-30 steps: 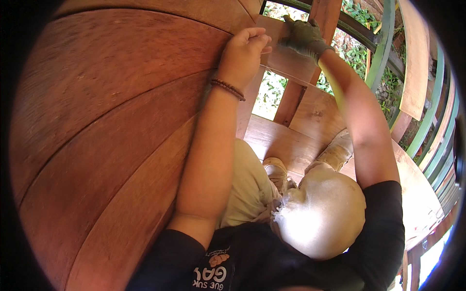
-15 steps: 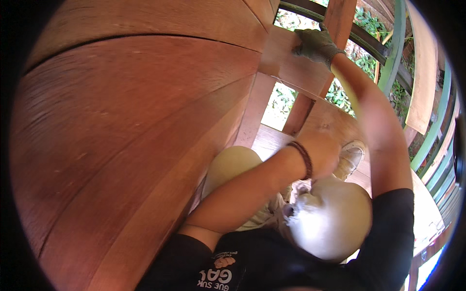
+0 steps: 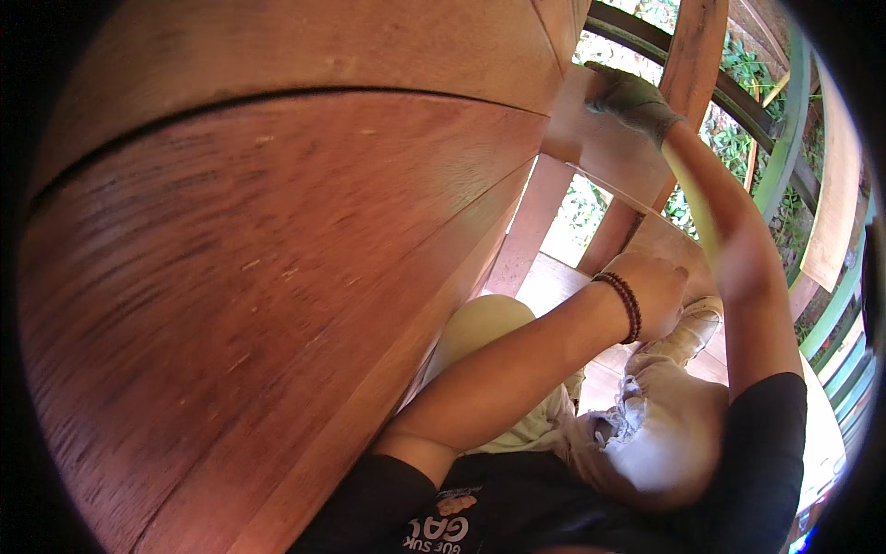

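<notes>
My right hand (image 3: 635, 103), in a dark work glove, reaches to the far side and lies on a reddish-brown wooden board (image 3: 600, 148). Its gloved fingers look stretched out over the wood, and I see nothing held in them. Nearer to me, my bare left hand (image 3: 653, 294) is closed, with a dark beaded bracelet (image 3: 628, 300) round its wrist. The fingers are turned away, so whatever they hold, if anything, is hidden. Below that hand are a worn shoe (image 3: 692, 331) and my bent knee in pale, torn trousers (image 3: 674, 434).
A broad panel of reddish-brown planks (image 3: 277, 277) fills the left side, with a dark seam across it. Beyond the gloved hand stands a wooden post (image 3: 697, 55). Curved green slats (image 3: 789, 138) and a pale plank (image 3: 835, 185) lie to the right, with leafy ground behind.
The view has shifted, so panel, arms and board appear farther right and slightly lower. Both hands stay in about the same places relative to the board; the glove's raised thumb has lowered.
</notes>
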Demonstrator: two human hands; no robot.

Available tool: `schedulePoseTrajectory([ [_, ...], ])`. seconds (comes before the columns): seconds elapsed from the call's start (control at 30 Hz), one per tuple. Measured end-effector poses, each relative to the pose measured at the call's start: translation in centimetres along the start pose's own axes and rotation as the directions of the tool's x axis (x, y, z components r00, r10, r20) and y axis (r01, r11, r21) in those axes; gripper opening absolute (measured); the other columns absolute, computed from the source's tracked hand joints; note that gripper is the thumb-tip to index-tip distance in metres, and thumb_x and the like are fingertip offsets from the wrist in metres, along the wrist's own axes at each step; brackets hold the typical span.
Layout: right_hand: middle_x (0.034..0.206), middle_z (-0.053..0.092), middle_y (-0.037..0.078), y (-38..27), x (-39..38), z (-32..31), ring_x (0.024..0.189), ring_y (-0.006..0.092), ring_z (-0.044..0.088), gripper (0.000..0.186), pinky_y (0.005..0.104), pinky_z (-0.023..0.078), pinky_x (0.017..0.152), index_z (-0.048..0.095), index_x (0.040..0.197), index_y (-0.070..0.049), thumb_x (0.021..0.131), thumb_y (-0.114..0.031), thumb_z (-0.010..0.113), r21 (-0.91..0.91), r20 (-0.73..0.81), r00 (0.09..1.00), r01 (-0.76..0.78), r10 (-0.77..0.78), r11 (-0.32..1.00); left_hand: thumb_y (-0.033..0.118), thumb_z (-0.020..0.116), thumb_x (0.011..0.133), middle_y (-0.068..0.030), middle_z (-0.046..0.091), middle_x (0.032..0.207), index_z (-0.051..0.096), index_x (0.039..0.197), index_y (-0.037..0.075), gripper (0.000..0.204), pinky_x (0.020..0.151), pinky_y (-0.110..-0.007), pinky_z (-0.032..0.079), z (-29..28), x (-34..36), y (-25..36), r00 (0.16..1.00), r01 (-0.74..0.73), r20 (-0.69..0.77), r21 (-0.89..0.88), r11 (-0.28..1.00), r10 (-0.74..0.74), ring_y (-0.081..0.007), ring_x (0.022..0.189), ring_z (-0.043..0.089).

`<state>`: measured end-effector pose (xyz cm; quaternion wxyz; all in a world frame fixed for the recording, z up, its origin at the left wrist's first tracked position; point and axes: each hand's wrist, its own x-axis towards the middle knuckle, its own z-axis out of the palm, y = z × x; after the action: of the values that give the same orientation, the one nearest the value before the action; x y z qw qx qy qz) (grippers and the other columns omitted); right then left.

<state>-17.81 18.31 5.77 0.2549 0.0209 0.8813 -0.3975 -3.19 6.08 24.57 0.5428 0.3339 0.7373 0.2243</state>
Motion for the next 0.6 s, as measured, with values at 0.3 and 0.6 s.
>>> schedulePoseTrajectory([
  [0.3, 0.129, 0.07, 0.012, -0.8, -0.3, -0.4, 0.118, 0.0308, 0.066, 0.061, 0.0408, 0.048, 0.104, 0.056, 0.144, -0.018, 0.087, -0.033, 0.07, -0.108, -0.007, 1.0, -0.021, 0.021, 0.994, 0.028, 0.06, 0.094, -0.0236, 0.069, 0.118, 0.061, 0.121, -0.005, 0.042, 0.093, -0.049, 0.054, -0.3, 1.4, -0.4, 0.999, 0.002, -0.032, 0.041, 0.999, -0.001, -0.0388, 0.108, 0.069],
  [0.6, 0.134, 0.067, 0.012, -0.6, 0.1, -1.5, 0.121, 0.0323, 0.065, 0.061, 0.0434, 0.049, 0.104, 0.055, 0.145, -0.019, 0.088, -0.034, 0.07, -0.142, 0.058, 0.997, 0.066, -0.058, 0.988, 0.029, 0.059, 0.097, -0.027, 0.068, 0.119, 0.058, 0.127, -0.005, 0.046, 0.098, -0.049, 0.052, -0.3, 2.1, -0.8, 0.998, 0.064, -0.01, -0.001, 0.998, -0.064, -0.0397, 0.111, 0.067],
])
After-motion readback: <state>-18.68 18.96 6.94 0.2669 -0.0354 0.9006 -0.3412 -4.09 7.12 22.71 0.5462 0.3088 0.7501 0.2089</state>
